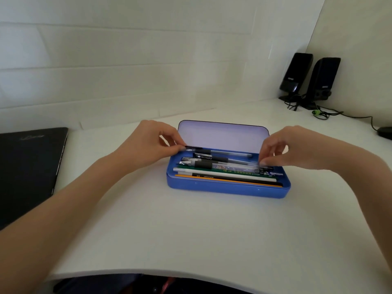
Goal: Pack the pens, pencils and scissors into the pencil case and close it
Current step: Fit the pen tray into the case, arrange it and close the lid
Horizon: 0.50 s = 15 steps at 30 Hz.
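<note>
Blue pencil case [228, 186] is set open on the white bench [169, 230], lid [220, 136] raised behind the tray. Pens and pencils are seen lying lengthwise inside; scissors cannot be made out among them.

Left hand [146, 145]: grip narrow, a black-capped pen [220, 152] pinched at its near end between thumb and fingertips, just at the case's left rim. Right hand [282, 149]: grip narrow too, the far end of a clear-barrelled pen [231, 165] pinched between curled fingertips, just inside the right rim. Between the two grips lie the remaining pens; below them, toward the person, a green item, a white pencil [224, 175] and a yellow-edged one are packed flat.

Step judged in hand: last pens being settled and straightened in the tray. Packing judged nearly finished; closing not yet done.

Next move is judged to call for both pens being released flat below the rim line, nothing left riding proud, then the lid brought forward and pressed down.

Off to the sides, well apart from either grip: a dark laptop [29, 166], two black speakers [309, 79].
</note>
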{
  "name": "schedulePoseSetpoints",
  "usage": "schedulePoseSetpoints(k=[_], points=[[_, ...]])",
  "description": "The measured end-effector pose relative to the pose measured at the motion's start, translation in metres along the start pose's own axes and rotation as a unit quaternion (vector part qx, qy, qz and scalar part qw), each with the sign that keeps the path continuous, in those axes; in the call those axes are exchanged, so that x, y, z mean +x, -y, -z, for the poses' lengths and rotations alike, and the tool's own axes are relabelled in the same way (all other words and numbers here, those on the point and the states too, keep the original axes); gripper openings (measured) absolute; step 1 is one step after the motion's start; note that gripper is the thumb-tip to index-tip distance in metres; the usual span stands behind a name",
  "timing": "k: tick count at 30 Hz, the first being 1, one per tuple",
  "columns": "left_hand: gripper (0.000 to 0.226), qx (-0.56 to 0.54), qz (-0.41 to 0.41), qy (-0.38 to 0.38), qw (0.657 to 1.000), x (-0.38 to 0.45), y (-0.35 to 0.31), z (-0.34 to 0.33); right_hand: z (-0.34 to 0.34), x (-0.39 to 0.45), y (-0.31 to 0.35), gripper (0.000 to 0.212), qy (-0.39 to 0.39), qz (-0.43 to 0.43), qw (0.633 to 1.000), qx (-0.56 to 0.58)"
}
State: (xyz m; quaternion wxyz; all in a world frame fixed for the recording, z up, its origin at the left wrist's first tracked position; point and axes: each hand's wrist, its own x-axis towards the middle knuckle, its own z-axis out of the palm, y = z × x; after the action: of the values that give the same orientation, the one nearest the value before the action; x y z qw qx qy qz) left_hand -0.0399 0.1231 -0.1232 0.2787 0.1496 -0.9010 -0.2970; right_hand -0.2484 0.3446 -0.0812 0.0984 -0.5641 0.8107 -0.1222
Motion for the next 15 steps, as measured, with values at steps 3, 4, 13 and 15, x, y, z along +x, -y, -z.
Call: schedulePoseSetpoints(k=[3,4,13,15], points=[[0.014,-0.008,0.013,0.020,1.000,-0.0011,0.0003,-0.0019,-0.0003,-0.0017,0.0012,0.005,0.016,-0.006,1.000,0.026],[0.016,-0.008,0.018,0.027,0.999,-0.0014,-0.0003,-0.0031,-0.0019,-0.0004,0.0023,0.006,0.008,-0.005,0.999,0.033],[0.019,-0.026,0.035,0.012,0.999,-0.0032,-0.0031,-0.0093,-0.0044,0.0016,-0.0004,0.014,0.056,-0.001,0.994,0.093],[0.019,-0.032,0.036,0.010,0.999,-0.0037,-0.0039,-0.0091,-0.0059,0.0040,-0.0005,0.012,0.038,-0.004,0.995,0.091]])
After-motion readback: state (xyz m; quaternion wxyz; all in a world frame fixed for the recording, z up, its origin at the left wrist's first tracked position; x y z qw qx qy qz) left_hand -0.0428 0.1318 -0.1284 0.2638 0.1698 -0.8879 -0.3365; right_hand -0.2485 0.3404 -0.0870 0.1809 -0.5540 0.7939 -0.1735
